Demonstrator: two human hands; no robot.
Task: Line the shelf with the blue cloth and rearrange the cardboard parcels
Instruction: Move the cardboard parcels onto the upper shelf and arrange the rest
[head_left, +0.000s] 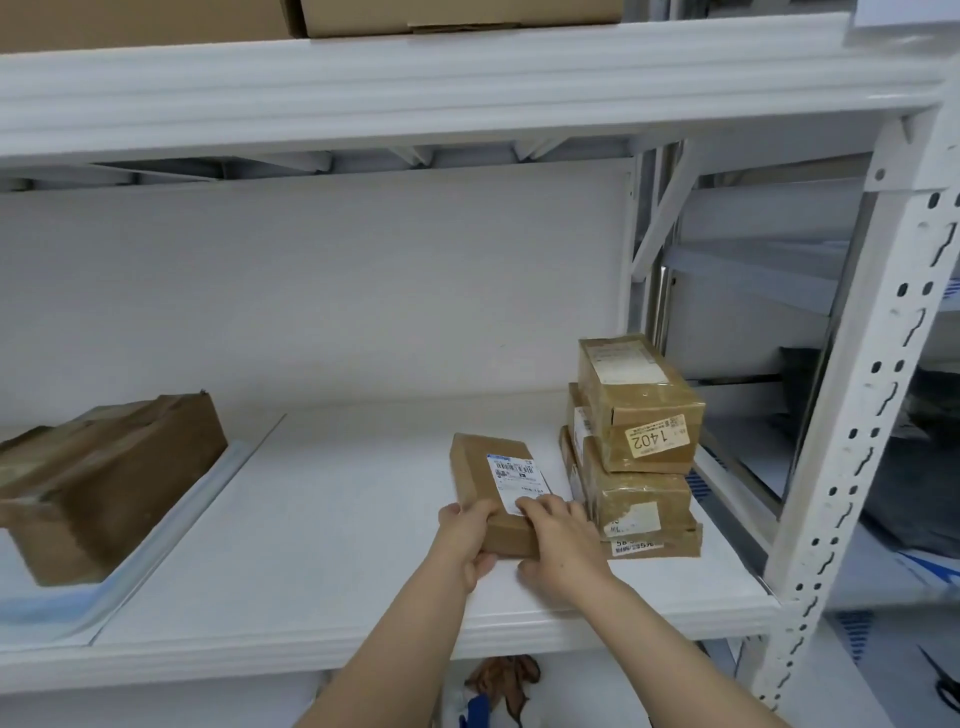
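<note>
A flat cardboard parcel (493, 480) with a white label lies on the white shelf (322, 525), right of centre. My left hand (467, 538) grips its near left corner, thumb under the edge. My right hand (558, 540) rests on its near right end, fingers curled over the top. Just right of it stands a stack of three taped parcels (636, 447); the top one is marked 1402. A larger brown parcel (98, 483) sits at the left on a pale blue cloth (156, 545). The cloth covers only the left part of the shelf.
A white upright post (852, 426) with slots bounds the shelf on the right. The shelf above (415, 88) carries big cartons. Beyond the post stands another rack with dark bags (914, 467). Brown and blue items (498, 680) show below the shelf edge.
</note>
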